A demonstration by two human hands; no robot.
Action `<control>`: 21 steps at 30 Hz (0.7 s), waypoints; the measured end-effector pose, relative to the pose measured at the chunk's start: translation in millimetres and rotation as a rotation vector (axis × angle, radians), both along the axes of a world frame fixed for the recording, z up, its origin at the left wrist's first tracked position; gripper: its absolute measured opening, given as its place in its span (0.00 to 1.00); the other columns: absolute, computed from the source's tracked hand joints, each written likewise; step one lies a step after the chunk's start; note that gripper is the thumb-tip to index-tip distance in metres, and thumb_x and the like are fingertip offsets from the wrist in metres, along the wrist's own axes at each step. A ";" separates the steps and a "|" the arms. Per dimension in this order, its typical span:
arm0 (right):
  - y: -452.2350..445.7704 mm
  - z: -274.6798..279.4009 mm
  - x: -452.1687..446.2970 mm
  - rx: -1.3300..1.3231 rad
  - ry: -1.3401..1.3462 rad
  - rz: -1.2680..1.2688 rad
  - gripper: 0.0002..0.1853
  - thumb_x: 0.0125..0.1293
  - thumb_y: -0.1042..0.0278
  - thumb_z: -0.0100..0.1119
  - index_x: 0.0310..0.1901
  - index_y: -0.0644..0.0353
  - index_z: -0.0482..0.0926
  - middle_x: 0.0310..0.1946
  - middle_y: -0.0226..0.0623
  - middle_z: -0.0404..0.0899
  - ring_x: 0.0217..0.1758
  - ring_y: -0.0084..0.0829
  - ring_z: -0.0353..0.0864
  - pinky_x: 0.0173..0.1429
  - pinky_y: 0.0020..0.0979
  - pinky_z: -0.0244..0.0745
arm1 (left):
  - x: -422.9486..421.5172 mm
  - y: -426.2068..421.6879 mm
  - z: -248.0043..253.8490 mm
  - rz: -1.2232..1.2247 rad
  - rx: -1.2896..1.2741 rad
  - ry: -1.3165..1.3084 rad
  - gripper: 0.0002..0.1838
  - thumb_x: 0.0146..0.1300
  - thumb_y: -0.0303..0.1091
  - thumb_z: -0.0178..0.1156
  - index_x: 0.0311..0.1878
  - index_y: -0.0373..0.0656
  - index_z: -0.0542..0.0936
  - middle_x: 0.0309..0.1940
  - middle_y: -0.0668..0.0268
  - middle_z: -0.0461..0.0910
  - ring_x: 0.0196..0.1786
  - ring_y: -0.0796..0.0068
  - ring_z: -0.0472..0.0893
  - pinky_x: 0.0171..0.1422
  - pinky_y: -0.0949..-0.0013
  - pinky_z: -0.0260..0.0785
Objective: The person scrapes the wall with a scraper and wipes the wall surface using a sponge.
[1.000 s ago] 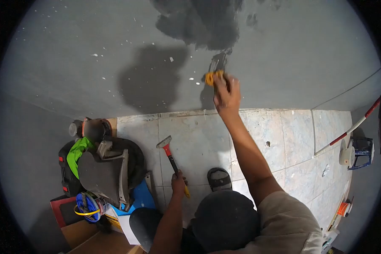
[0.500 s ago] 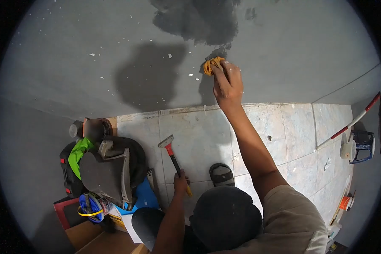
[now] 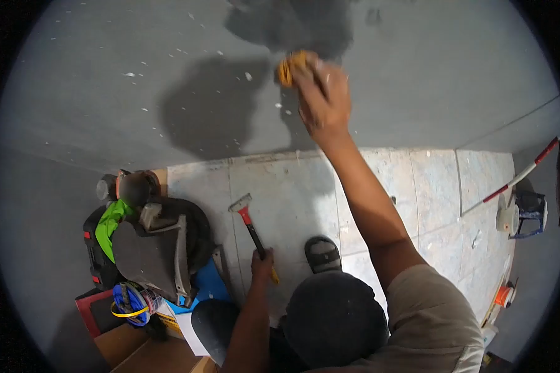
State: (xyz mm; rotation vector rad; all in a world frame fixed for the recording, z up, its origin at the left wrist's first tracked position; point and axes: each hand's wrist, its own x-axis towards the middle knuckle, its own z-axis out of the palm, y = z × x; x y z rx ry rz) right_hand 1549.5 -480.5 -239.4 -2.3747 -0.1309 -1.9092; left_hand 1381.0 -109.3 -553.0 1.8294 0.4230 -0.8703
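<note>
My right hand [image 3: 325, 99] is closed round a bunched yellow cloth [image 3: 294, 67] at the grey wall [image 3: 404, 81], just below a dark wet-looking patch [image 3: 298, 28]. Motion blurs the fingers a little. White specks dot the wall to the left of the cloth. Lower down, my left hand [image 3: 262, 264] grips a long-handled scraper [image 3: 250, 227] with a red and black shaft and a yellow end. Its flat metal head points up toward the wall, over the tiled floor.
At the left stand a dark chair-like object [image 3: 152, 255], a green cloth [image 3: 112, 227], a blue-lidded bucket [image 3: 131, 304] and a cardboard box [image 3: 149, 348]. On the right are a red-and-white pole [image 3: 521, 176], a dark blue stool [image 3: 530, 214] and an orange spool [image 3: 505, 296].
My right hand has moved the yellow cloth up and left along the wall, to the edge of the dark patch. The scraper stays in my left hand, with only a slight shift in view.
</note>
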 end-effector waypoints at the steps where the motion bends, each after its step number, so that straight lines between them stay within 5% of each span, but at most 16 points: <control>1: 0.2 -15.5 0.0 -0.010 -0.030 0.007 0.21 0.52 0.80 0.70 0.51 0.66 0.87 0.58 0.46 0.80 0.52 0.49 0.82 0.48 0.42 0.81 | -4.9 0.6 -8.2 -0.079 0.072 -0.101 0.24 0.71 0.49 0.70 0.53 0.39 0.76 0.35 0.63 0.82 0.38 0.66 0.84 0.47 0.60 0.78; 3: -2.2 -42.9 -2.0 -0.053 0.169 0.039 0.20 0.53 0.79 0.70 0.51 0.65 0.87 0.58 0.46 0.80 0.50 0.47 0.82 0.47 0.41 0.81 | 1.6 7.7 -20.5 -0.159 0.150 -0.211 0.27 0.67 0.49 0.74 0.56 0.38 0.76 0.38 0.61 0.83 0.41 0.64 0.85 0.51 0.60 0.79; 5: 3.4 -7.1 -0.4 -0.038 0.168 0.058 0.19 0.55 0.76 0.69 0.51 0.66 0.86 0.58 0.48 0.80 0.50 0.47 0.82 0.47 0.41 0.82 | -1.0 16.0 -29.1 -0.219 0.123 -0.116 0.34 0.60 0.50 0.79 0.59 0.38 0.76 0.43 0.58 0.85 0.46 0.60 0.86 0.55 0.59 0.79; 7: 8.3 15.2 9.6 -0.054 0.020 0.003 0.19 0.55 0.75 0.68 0.51 0.66 0.86 0.57 0.48 0.80 0.50 0.47 0.82 0.48 0.40 0.83 | -2.0 15.1 -27.0 -0.216 0.132 -0.084 0.34 0.60 0.49 0.79 0.59 0.38 0.76 0.43 0.58 0.85 0.46 0.60 0.86 0.55 0.59 0.79; 9: 11.0 -25.2 4.5 -0.072 0.113 0.039 0.21 0.54 0.75 0.68 0.53 0.66 0.85 0.57 0.48 0.80 0.51 0.47 0.81 0.48 0.40 0.83 | 1.5 18.9 -17.1 -0.210 0.133 -0.090 0.34 0.59 0.49 0.79 0.59 0.39 0.76 0.44 0.58 0.85 0.46 0.60 0.86 0.54 0.59 0.79; 18: 5.5 -5.1 9.9 -0.163 0.098 -0.020 0.22 0.56 0.75 0.67 0.54 0.66 0.84 0.54 0.48 0.79 0.52 0.48 0.81 0.51 0.43 0.83 | 6.4 -0.5 9.6 -0.226 0.177 -0.053 0.38 0.60 0.50 0.79 0.63 0.38 0.71 0.52 0.52 0.82 0.58 0.54 0.84 0.63 0.54 0.75; 21: 3.0 -14.9 -0.6 -0.179 0.293 0.099 0.26 0.49 0.83 0.67 0.54 0.65 0.85 0.55 0.48 0.81 0.52 0.48 0.82 0.53 0.42 0.82 | -1.4 -3.4 -0.8 -0.217 0.163 -0.067 0.40 0.60 0.48 0.79 0.66 0.38 0.68 0.53 0.50 0.81 0.58 0.50 0.83 0.62 0.53 0.76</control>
